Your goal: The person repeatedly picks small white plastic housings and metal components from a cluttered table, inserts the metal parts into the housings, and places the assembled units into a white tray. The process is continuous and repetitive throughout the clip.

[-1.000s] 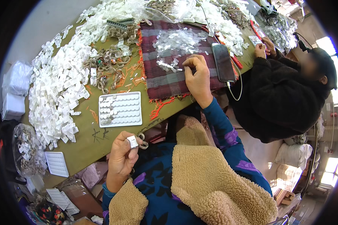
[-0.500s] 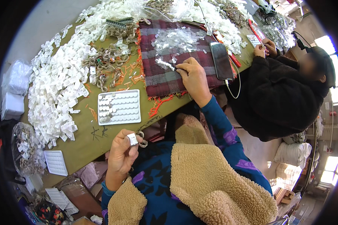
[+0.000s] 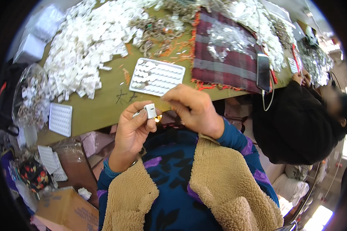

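My left hand [image 3: 133,125] is closed on a small white plastic block [image 3: 151,111] with a dark slot in its face, raised above my lap by the table's front edge. A shiny, yellow-lit bit [image 3: 158,118] shows beside the block; what it is I cannot make out. My right hand [image 3: 196,109] hovers just right of the block, apart from it, its fingers bent and drawn together. Anything between those fingertips is hidden. Just beyond both hands lies a white tray [image 3: 169,79] with rows of round hollows, round white pieces sitting toward its left side.
A large heap of white plastic pieces [image 3: 88,46] covers the table's left and back. Farther right, a plaid cloth [image 3: 216,71] bears clear plastic bits [image 3: 227,38], with a phone [image 3: 263,73] on a cable at its edge. A person in black [image 3: 297,123] works at the right.
My right hand has left the clear bits on the plaid cloth and come back beside my left hand. The view has shifted, so the table things appear farther right.
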The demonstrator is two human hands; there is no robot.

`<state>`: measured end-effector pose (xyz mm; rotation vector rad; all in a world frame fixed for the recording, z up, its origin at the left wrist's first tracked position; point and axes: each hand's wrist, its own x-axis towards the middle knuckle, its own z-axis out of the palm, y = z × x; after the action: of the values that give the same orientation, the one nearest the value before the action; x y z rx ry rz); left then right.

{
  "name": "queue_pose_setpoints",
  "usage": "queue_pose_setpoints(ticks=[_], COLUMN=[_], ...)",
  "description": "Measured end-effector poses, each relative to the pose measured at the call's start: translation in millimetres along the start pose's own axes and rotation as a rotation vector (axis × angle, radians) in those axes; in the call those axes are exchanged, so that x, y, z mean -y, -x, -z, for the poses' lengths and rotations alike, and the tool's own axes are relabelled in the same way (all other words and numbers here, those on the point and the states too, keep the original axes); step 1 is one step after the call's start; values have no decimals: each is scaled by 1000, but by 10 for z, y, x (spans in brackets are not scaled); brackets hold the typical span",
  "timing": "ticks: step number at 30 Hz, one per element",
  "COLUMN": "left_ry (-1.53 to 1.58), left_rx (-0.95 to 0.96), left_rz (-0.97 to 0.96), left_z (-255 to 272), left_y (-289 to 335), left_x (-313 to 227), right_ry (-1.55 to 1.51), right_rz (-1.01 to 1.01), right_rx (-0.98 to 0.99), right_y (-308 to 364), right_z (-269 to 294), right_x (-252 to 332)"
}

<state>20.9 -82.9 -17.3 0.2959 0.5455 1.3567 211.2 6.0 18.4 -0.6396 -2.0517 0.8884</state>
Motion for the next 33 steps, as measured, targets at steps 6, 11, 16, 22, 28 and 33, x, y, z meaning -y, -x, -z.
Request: queue_pose_setpoints(ticks=[6,11,16,22,28,33], left_ry=[-48,-66,-286,-156,-203,-97], left_rx=[-28,-24,-124,-132,-157,-90], left_rz=[-82,-19,-64,-73,-90,-60], left_z=[37,78,61,80,83,157], left_y=[160,160,179,150,140,136], left_x=[-120,-153,-59,-66,-56,-175], right_ry=[-29,71,283,-144,-75,-214], right_rz=[96,228,216,-344,-198,-280], right_rx=[175,304,429,187,96,318], right_y=[-143,-228,-146,-57,-38,-219], right_z=[-300,-266,-259,-323,-479,-302], right_x=[204,213,288,257,213,82])
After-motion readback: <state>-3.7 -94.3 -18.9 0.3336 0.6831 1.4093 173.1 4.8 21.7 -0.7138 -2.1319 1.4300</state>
